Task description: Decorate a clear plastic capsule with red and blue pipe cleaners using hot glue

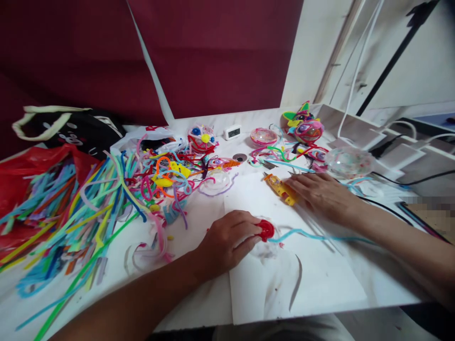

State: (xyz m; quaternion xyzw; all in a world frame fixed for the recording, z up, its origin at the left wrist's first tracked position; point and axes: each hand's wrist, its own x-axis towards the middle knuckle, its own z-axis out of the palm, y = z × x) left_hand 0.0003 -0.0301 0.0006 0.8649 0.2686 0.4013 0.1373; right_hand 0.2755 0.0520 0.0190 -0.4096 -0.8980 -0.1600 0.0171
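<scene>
My left hand point(229, 239) is curled, its fingertips pinching a small red round piece point(266, 230) on a white sheet point(302, 279). A light blue pipe cleaner point(320, 237) runs rightward from that red piece across the sheet. My right hand point(322, 194) rests on the table with fingers stretched toward a yellow and orange glue gun point(280, 188), touching its near end. It is not wrapped around the glue gun.
A big heap of coloured pipe cleaners point(71, 213) covers the left of the table, beside a red bag point(21, 175). Decorated clear balls point(308, 130), a clear dome point(348, 162), a small white clock point(232, 132) and cables point(398, 182) lie at the back and right.
</scene>
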